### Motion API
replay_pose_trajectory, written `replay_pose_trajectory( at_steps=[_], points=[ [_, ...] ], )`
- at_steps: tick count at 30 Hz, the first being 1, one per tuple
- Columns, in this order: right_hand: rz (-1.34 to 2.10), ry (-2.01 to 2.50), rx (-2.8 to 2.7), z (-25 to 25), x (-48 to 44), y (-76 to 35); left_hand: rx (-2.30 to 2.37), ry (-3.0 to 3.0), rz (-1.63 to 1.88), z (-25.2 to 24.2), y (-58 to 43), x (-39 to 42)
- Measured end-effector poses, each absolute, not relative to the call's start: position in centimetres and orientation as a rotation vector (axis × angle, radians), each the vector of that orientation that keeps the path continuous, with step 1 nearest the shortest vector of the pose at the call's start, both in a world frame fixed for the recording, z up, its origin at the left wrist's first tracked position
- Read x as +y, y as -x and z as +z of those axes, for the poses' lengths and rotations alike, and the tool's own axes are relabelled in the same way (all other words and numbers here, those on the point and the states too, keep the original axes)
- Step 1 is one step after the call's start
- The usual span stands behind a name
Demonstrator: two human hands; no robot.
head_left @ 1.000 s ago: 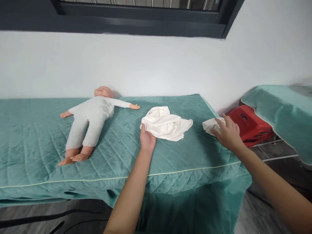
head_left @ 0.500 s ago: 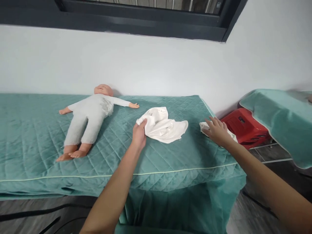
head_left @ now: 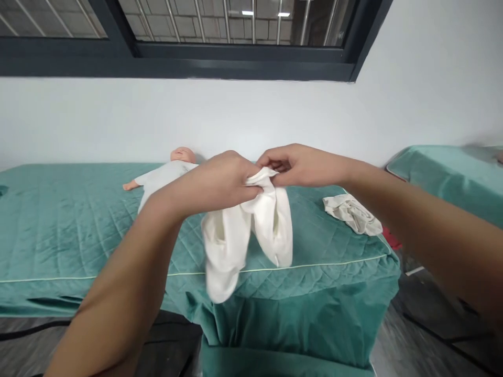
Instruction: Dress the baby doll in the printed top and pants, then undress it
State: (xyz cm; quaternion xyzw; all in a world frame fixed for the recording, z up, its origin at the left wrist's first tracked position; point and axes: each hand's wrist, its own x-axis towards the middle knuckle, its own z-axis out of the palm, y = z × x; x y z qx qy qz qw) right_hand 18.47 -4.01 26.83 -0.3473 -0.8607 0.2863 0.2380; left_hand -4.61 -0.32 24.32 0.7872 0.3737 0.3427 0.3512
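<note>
White baby pants (head_left: 230,235) hang in the air over the front of the bed, their two leg-like parts dangling. My left hand (head_left: 230,178) pinches the upper band from the left. Close beside it, my right hand (head_left: 294,165) grips the same band from the right, its fingertips partly hidden by the cloth. Behind my left forearm lies a baby doll (head_left: 163,175) in a white outfit, on its back; my arm covers its lower body. A second crumpled white cloth (head_left: 351,213) rests near the bed's right end, apart from both hands.
A green quilted cover (head_left: 78,225) spreads over the bed, which stands against a white wall under a dark window frame (head_left: 243,65). Another green-covered surface (head_left: 451,173) is at the right. Part of a red object (head_left: 391,239) shows below, behind my right forearm.
The pants have been lifted off the bed toward me. My right hand has left the crumpled cloth at the right and moved left onto the pants' band, next to my left hand.
</note>
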Motion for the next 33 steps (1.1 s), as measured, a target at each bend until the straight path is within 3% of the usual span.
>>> replay_pose_trajectory(
  at_steps=[3, 11, 17, 23, 28, 33],
  points=[
    [0.649, 1.181, -2.314, 26.4, -4.7, -18.8, 0.995, -2.047, 1.039, 24.7, 5.5, -1.3],
    [-0.282, 1.992, -2.188, 24.4, -7.3, -21.0, 1.646, -2.680, 1.006, 22.6, 5.8, -1.5],
    [-0.270, 1.930, -2.135, 22.1, -6.9, -21.5, 1.544, -2.782, 1.137, 19.6, 4.0, -0.7],
    [-0.368, 2.011, -2.114, 21.8, -5.7, -20.3, 1.555, -2.854, 1.064, 20.0, 2.1, -1.2],
    [-0.487, 2.073, -2.108, 21.4, -5.7, -23.3, 1.701, -2.829, 0.934, 19.3, 4.1, -0.6],
    [-0.391, 1.971, -2.063, 20.2, -7.1, -26.3, 1.584, -2.643, 1.079, 17.3, 6.6, -0.2]
  ],
)
